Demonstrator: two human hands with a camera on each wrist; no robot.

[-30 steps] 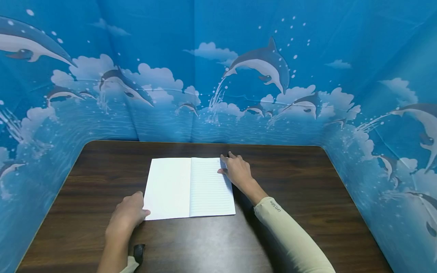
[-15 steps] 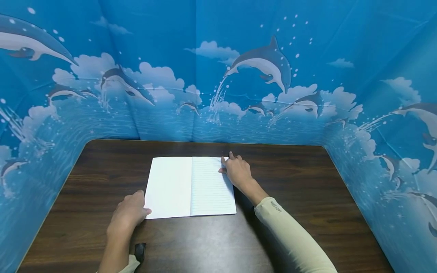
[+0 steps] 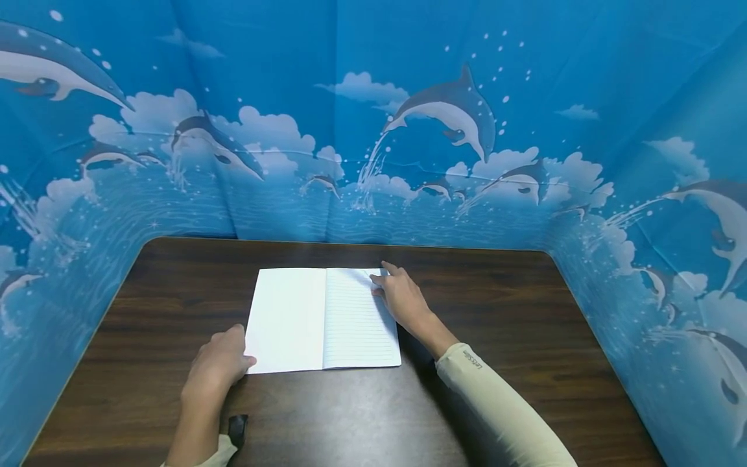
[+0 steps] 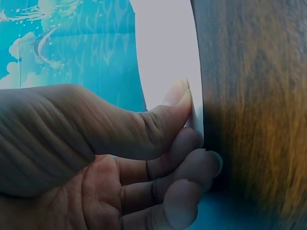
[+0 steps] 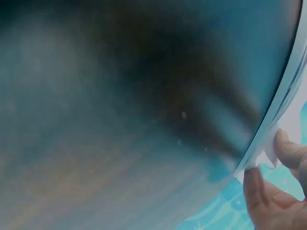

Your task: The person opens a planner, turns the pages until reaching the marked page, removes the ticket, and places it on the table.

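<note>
An open notebook (image 3: 286, 321) lies on the dark wooden table, its left page white and its right page ruled. At its lower left corner, my left hand (image 3: 218, 360) pinches the edge, thumb on top; the left wrist view shows the thumb (image 4: 165, 120) pressed on the white page with curled fingers below. My right hand (image 3: 404, 298) is at the upper right corner. In the right wrist view, a curled page corner (image 5: 272, 151) stands between that hand's thumb and finger, beside the stacked page edges.
The wooden table (image 3: 496, 311) extends around the notebook, with its far edge against a blue dolphin-print curtain (image 3: 280, 207). A black strap (image 3: 237, 429) shows by the left sleeve.
My right hand has shifted slightly at the upper right corner, its fingers moving a little left, and the ruled page's corner now looks lifted. My left hand stays at the lower left corner.
</note>
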